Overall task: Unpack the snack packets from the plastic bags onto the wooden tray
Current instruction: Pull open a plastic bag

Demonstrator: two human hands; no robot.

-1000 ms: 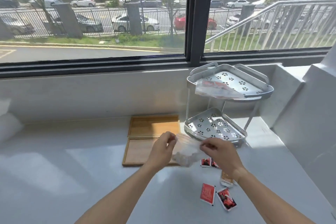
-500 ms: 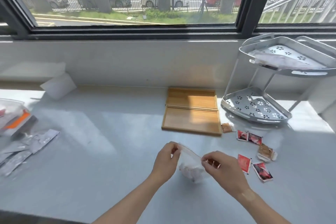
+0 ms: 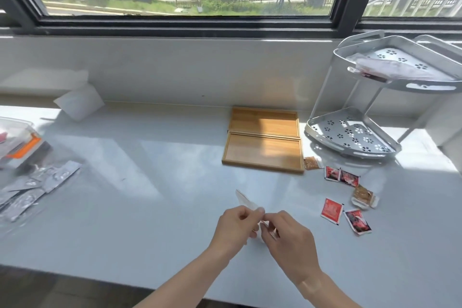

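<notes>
My left hand (image 3: 233,226) and my right hand (image 3: 287,235) meet above the white counter and pinch a crumpled clear plastic bag (image 3: 246,201) between them; one corner of it sticks up to the left. Two wooden trays (image 3: 262,152) lie side by side beyond my hands, and nothing lies on them. Several red and brown snack packets (image 3: 331,210) are scattered on the counter to the right of my hands. Another plastic bag with red contents (image 3: 390,70) rests on the top shelf of the rack.
A grey two-tier corner rack (image 3: 350,132) stands at the right by the wall. Silver foil packets (image 3: 37,187) and a clear box with an orange part (image 3: 17,142) lie at the far left. A white pad (image 3: 80,102) leans on the wall.
The view has swung left and down, away from the rack. My hands have drawn together and bunched the bag, which hung more spread out between them before.
</notes>
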